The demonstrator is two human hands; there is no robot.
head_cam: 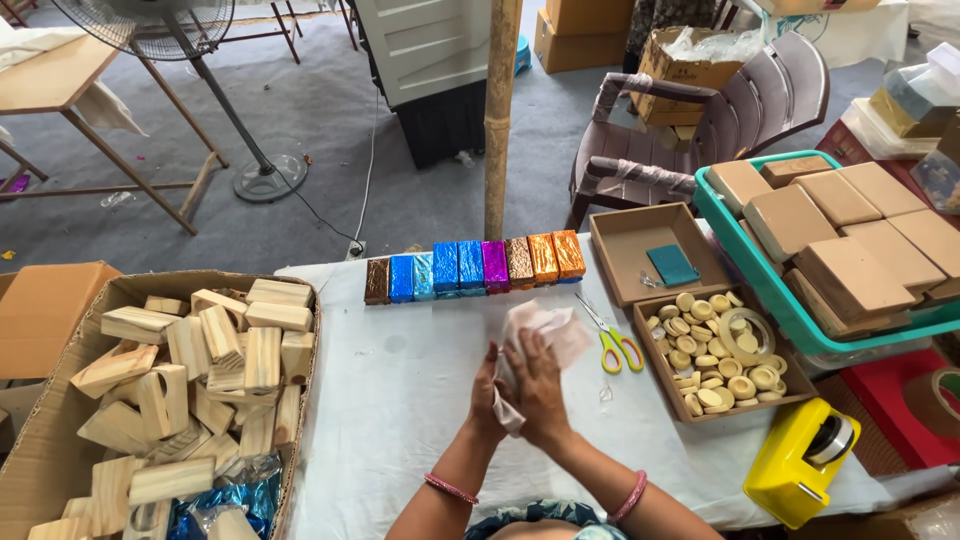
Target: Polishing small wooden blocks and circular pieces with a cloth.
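Near the front edge of the white-covered table (400,400), in the head view, we see the left hand (486,395) and the right hand (540,392) pressed close together around a crumpled sheet of pale tissue paper (545,335). Both hands are curled shut on the paper; its loose upper part rises above the fingers and leans to the far right, so its long axis runs from near left to far right. Whether anything lies inside the paper we cannot tell.

Around the hands the cloth lies bare to the left and toward the far side. Along the far edge stands a row of foil-wrapped blocks (470,268), running left to right in brown, blue, purple and orange. Just right of the paper lie scissors with yellow-green handles (610,340). Farther right sit a cardboard tray of small round wooden pieces (720,365) and, behind it, an open cardboard box (650,250) holding a teal square. A yellow tape dispenser (800,460) stands at the near right corner. A teal crate of flat brown boxes (830,240) crowds the right edge.

At the left edge a large cardboard carton of pale wooden blocks (190,380) butts against the table. Beyond lie grey carpet, a standing fan (210,90), a wooden post (500,110) and a brown plastic chair (700,120).
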